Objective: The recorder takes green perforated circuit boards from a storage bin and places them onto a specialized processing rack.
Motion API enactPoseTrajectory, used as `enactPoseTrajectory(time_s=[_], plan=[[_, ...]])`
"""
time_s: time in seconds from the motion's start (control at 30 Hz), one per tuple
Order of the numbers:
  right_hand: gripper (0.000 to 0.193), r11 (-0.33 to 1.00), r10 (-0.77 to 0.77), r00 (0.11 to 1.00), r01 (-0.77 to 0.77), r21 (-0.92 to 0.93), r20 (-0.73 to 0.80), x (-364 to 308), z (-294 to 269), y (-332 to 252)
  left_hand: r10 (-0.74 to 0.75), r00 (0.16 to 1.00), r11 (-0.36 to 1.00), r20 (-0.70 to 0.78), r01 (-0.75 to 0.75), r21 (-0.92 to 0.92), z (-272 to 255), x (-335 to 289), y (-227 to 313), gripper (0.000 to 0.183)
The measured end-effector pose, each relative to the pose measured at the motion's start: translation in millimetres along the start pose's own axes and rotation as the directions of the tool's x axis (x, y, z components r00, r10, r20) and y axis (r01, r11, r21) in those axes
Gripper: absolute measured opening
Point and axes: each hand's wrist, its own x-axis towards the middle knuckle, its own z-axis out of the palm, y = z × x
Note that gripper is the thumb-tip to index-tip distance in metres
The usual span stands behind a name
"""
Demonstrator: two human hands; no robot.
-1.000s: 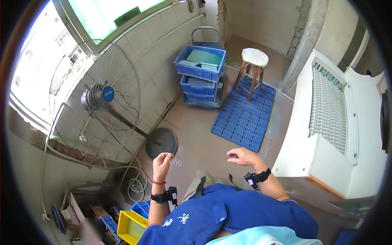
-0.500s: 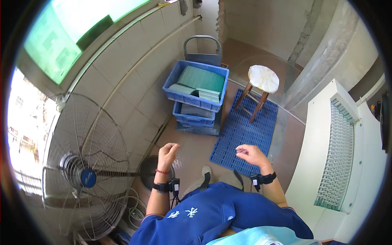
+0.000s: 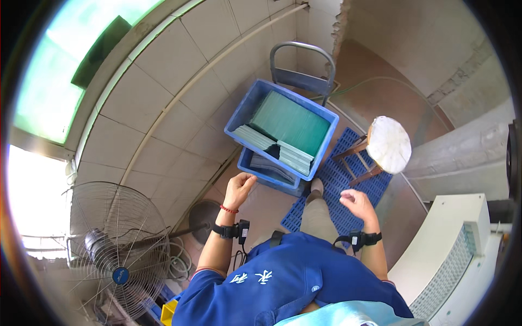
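Observation:
My left hand [image 3: 239, 191] hangs in the air just short of the blue crates, its fingers curled in and nothing visible in them. My right hand [image 3: 359, 205] is held out over the blue slatted mat [image 3: 293, 213], fingers loosely bent and apart, with nothing in it. Ahead of me, the upper blue plastic crate [image 3: 239, 111] holds thin green sheets [image 3: 293, 119] standing in a close row, with stacks of pale-edged sheets [image 3: 295, 157] at its near side. Below it, a second blue crate [image 3: 247, 161] holds grey sheets, partly hidden. Neither hand touches a crate.
A hand truck's grey handle [image 3: 304, 81] rises behind the crates. A round white-topped wooden stool [image 3: 389, 145] stands right of them. At left are a large wire-caged fan [image 3: 120, 274] and a tiled wall [image 3: 163, 87]; a white machine [image 3: 446, 228] stands at right.
I have stepped forward, and the crates and stool now appear closer and larger. The white machine and the fan have slid lower in view. Both hands remain raised in front of me.

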Motion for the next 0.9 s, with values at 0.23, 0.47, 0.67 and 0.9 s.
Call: enactPoseTrajectory(time_s=[0.23, 0.47, 0.67, 0.9], plan=[[0.027, 0.995, -0.051, 0.996, 0.057, -0.085, 0.078, 133, -50, -29, -0.048, 0.994, 0.999, -0.098, 0.047, -0.016, -2, 88, 25, 0.019], [0.03, 0.997, 0.055, 0.992, -0.048, -0.067, 0.114, 180, -20, -19, -0.139, 0.989, 0.985, -0.054, 0.144, 0.099, -27, 186, -9, 0.022], [0.027, 0.989, 0.144, 0.98, -0.14, -0.039, 0.137, 180, 28, -13, -0.068, 0.997, 0.845, 0.023, 0.046, 0.533, -32, 265, -21, 0.031], [0.029, 0.974, 0.216, 0.967, -0.222, 0.034, 0.133, 202, 73, -36, 0.079, 0.99, 0.745, 0.117, -0.137, 0.653, -7, 371, -47, 0.052]])
